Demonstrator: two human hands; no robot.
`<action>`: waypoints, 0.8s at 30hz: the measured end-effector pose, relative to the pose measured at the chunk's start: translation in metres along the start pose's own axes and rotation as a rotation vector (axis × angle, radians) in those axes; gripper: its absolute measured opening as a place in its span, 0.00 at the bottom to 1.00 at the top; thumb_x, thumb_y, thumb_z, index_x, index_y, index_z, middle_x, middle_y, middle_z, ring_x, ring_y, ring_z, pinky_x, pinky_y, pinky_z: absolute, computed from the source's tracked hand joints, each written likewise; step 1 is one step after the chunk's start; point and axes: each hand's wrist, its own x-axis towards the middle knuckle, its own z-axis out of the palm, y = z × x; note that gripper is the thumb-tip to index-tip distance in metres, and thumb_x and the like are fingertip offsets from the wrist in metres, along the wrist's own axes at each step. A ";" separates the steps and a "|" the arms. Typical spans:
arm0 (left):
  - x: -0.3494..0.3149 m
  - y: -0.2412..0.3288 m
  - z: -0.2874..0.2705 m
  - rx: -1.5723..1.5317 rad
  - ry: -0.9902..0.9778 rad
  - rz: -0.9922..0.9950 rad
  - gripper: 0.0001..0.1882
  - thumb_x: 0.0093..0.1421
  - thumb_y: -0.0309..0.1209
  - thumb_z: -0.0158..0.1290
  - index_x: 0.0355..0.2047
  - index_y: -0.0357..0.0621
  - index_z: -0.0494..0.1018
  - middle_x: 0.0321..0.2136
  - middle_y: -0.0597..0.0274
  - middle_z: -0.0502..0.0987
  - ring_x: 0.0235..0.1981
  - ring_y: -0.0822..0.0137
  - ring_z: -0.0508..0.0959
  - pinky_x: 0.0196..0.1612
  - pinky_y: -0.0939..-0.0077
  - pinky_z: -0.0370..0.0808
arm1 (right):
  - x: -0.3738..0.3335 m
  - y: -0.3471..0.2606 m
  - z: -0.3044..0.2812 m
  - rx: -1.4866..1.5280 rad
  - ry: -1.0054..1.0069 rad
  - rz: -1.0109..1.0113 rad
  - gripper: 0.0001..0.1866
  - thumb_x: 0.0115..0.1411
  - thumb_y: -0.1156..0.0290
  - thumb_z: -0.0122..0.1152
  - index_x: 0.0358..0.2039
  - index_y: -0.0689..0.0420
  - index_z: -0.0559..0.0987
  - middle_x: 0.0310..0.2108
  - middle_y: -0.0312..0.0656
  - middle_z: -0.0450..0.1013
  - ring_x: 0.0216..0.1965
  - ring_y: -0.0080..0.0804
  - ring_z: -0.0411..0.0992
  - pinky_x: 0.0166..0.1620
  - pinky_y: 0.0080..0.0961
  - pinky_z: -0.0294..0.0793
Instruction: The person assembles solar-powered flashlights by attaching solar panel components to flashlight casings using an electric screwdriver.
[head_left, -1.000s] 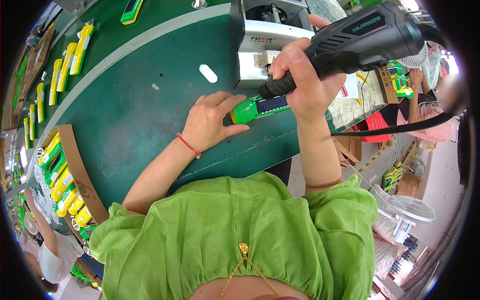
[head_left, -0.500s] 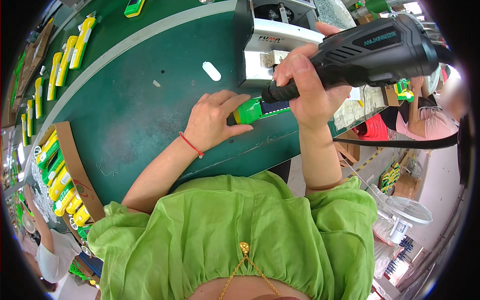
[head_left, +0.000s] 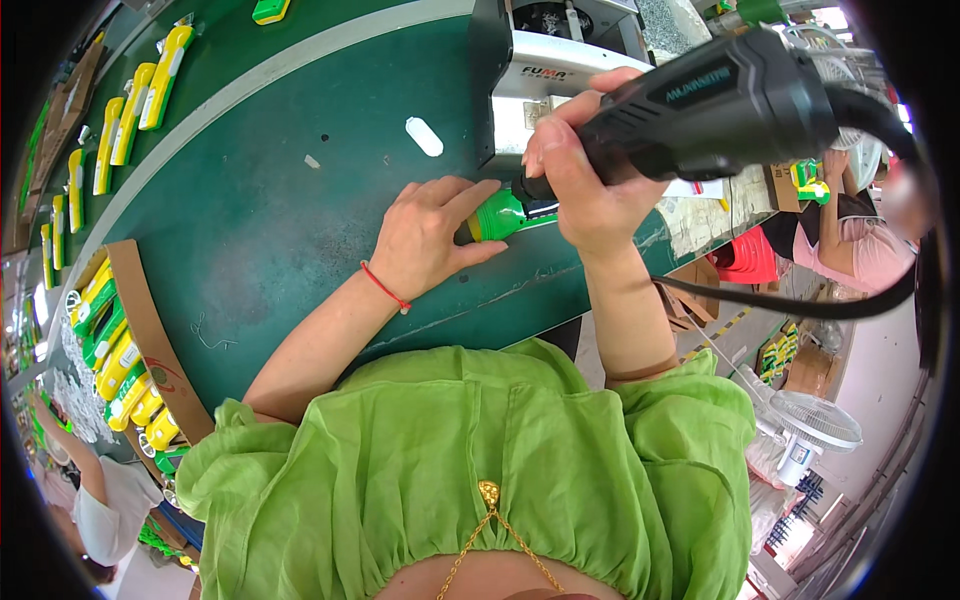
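Note:
My left hand [head_left: 428, 228] is closed around the yellow end of a green flashlight [head_left: 498, 214] lying on the green table. My right hand [head_left: 590, 190] grips a black electric screwdriver [head_left: 705, 105], held tilted with its nose down at the flashlight's body. The nose and my right fingers cover much of the flashlight, and the driver's tip is hidden. A thick black cord [head_left: 800, 303] hangs in a loop at the right.
A silver and black metal machine [head_left: 545, 75] stands just beyond my hands. A white oval piece [head_left: 424, 137] lies on the table. At the left is a cardboard box [head_left: 150, 330] of green-yellow flashlights; more yellow ones [head_left: 165, 75] line the far left. Co-workers sit at both sides.
My right hand and the electric screwdriver have shifted left, and the driver's nose now sits nearer the flashlight's green head. My left hand has hardly moved.

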 end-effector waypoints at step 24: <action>-0.003 -0.003 0.000 -0.005 -0.001 0.004 0.33 0.44 0.42 0.67 0.51 0.45 0.73 0.42 0.58 0.77 0.37 0.56 0.77 0.40 0.64 0.73 | -0.002 0.001 0.014 -0.039 0.119 0.054 0.23 0.53 0.86 0.62 0.48 0.66 0.66 0.24 0.38 0.73 0.23 0.21 0.71 0.28 0.18 0.73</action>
